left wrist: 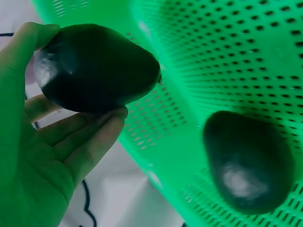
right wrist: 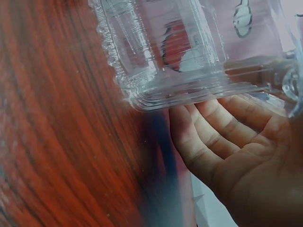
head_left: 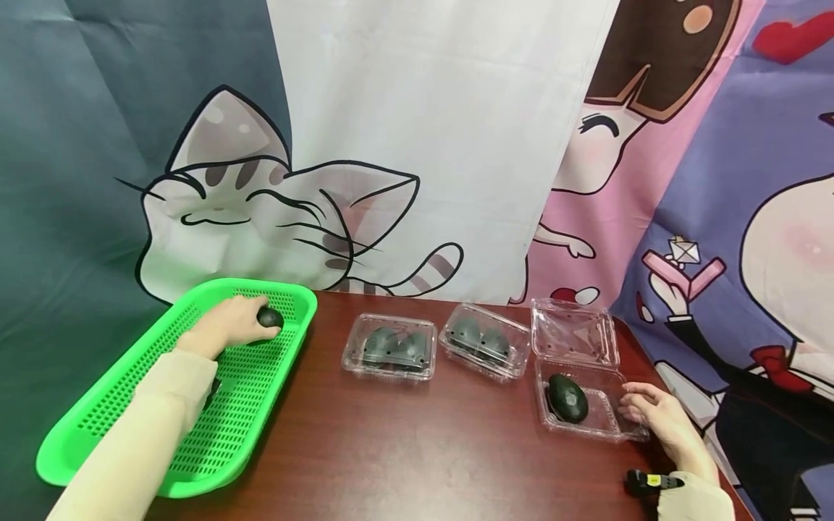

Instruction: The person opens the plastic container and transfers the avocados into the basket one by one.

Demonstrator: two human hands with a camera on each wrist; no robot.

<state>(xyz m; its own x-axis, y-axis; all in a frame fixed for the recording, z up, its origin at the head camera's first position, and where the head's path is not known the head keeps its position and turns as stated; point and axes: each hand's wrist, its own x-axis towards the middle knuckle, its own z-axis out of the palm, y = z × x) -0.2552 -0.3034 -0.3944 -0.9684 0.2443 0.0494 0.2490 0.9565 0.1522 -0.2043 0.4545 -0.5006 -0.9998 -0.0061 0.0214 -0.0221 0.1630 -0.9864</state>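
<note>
My left hand [head_left: 236,322] is over the far end of the green basket [head_left: 302,298] and grips a dark green avocado [left wrist: 97,68] between thumb and fingers. In the left wrist view, a second avocado [left wrist: 250,165] lies in the basket below; the hand and sleeve mostly hide it from the head view. On the right, my right hand [head_left: 664,420] touches the right side of a clear plastic clamshell box [head_left: 602,409] with relaxed fingers. That box's lid [head_left: 573,336] stands raised at the back. One avocado [head_left: 567,399] sits in the left half of its base.
Two closed clamshell boxes stand toward the back of the brown table [head_left: 404,441]: one box [head_left: 391,347] nearer the basket, the other box [head_left: 485,340] turned slightly beside the raised lid. A printed cloth [head_left: 443,145] hangs right behind the table.
</note>
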